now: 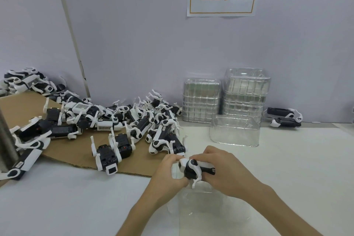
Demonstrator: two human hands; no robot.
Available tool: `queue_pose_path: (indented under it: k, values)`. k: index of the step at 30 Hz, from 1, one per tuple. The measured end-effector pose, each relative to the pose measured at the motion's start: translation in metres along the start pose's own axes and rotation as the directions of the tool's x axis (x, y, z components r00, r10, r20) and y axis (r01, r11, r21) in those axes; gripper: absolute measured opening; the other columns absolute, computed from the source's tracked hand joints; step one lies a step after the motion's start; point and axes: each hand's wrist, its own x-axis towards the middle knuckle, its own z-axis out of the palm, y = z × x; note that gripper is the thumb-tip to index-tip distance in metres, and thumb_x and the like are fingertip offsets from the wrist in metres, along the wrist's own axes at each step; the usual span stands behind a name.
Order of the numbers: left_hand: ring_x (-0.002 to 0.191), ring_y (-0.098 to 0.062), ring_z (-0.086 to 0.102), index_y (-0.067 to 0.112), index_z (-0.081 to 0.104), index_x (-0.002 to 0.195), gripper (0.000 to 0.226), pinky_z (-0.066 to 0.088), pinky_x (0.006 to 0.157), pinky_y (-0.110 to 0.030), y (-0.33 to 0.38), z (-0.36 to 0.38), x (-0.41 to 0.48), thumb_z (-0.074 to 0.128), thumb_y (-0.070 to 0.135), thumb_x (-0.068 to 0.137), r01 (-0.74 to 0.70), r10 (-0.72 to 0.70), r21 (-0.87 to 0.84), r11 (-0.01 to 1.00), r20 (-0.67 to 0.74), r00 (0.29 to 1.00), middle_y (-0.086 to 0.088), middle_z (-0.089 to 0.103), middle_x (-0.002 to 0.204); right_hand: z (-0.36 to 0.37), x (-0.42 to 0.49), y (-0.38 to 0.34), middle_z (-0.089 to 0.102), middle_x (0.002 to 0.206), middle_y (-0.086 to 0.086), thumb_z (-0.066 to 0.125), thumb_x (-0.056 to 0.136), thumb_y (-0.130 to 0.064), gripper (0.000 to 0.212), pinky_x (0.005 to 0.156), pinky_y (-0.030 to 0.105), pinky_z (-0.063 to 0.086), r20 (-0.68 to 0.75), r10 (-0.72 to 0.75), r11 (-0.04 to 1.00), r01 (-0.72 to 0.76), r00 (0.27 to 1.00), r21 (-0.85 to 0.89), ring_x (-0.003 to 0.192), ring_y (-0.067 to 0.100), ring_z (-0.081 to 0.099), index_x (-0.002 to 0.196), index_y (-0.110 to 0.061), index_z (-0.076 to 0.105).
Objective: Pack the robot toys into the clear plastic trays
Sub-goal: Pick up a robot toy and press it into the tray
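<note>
Nearest me lies the tray (201, 210), clear and flat on the white table (57, 207). I can pick out only glints of its rim, and my forearms cross part of it, so I cannot tell its pockets or which way they run. Just above its far edge both hands hold one toy (191, 167): my left hand (168, 170) curls round the white head end and my right hand (224, 170) wraps over the black body, fingers bent close on both. The toy's long axis runs left to right between the hands, with one white leg hanging down toward the tray. I judge the coming move to be a short drop down and toward me, with neither hand the nearer. Much of the toy is hidden under my fingers. Beyond, to the left, the pile (122, 120) of loose toys sprawls over cardboard (63, 151). Straight ahead a spare tray (234, 134) stands near the wall with stacks (201, 101) of trays behind it — and at far right lie two more toys (285, 119), whether packed I cannot tell.
</note>
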Motion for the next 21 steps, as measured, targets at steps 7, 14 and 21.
queue_pose_path:
  k: [7,14,21]
  values:
    - [0.1,0.012,0.052,0.033,0.06,0.105,0.048,0.044,0.084,-0.018,0.0051,0.0021,-0.0027,0.061,0.037,0.057,0.0,0.0,-0.002,1.0,-0.018,1.0,0.017,0.058,0.111,0.0009,-0.0041,-0.0033,0.048,0.087,-0.01,0.056,0.089,-0.037,0.025,0.066,0.028,0.045,-0.023,0.008,0.997,-0.01,1.0,-0.074,0.077,0.01,0.053,0.109,-0.05,0.062]
    - [0.102,0.013,0.051,0.035,0.061,0.106,0.058,0.039,0.075,-0.008,0.0081,0.0035,-0.0051,0.052,0.054,0.052,-0.021,0.023,0.042,0.999,-0.04,0.999,0.021,0.061,0.109,0.0025,-0.0028,-0.0079,0.052,0.083,-0.01,0.061,0.085,-0.031,0.021,0.066,0.029,0.047,-0.087,0.069,0.99,-0.079,0.994,-0.119,0.076,0.013,0.053,0.102,-0.038,0.071]
    - [0.107,0.017,0.045,0.035,0.06,0.105,0.035,0.036,0.081,-0.006,0.0043,0.0031,-0.003,0.061,0.029,0.071,-0.032,0.038,0.115,0.993,-0.056,0.998,0.024,0.059,0.113,-0.0031,-0.0007,-0.0013,0.056,0.08,-0.007,0.063,0.084,-0.043,0.015,0.06,0.023,0.039,-0.029,0.066,0.981,-0.07,0.997,-0.18,0.076,0.012,0.053,0.092,-0.032,0.071]
